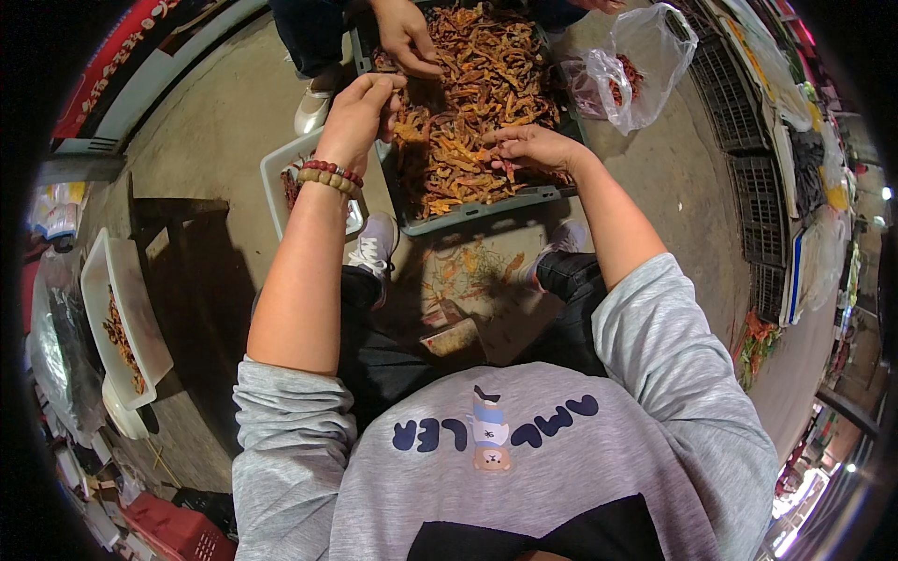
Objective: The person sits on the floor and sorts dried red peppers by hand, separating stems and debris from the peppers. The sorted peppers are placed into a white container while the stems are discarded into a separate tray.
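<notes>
A dark grey-green plastic crate (pixel 484 210) full of dried orange-brown peppers (pixel 463 105) stands on the floor before me. Over its left side is my left hand (pixel 361 105), wearing two bead bracelets, its thumb and forefinger pinched together. Whether something small sits in those fingers is hard to see. My right hand (pixel 537 149) is low over the right half of the heap, with a reddish dried pepper (pixel 505 167) in its fingers. Another person's hand (pixel 407 38) reaches into the crate's upper left, close to my left hand.
A white tub (pixel 273 189) with dark red peppers stands left of the crate. At upper right lies a clear plastic bag (pixel 652 77) holding red peppers. Another white tub (pixel 126 315) rests on a wooden bench at left. Black crates (pixel 754 182) line the right side. Stems litter the floor (pixel 456 270).
</notes>
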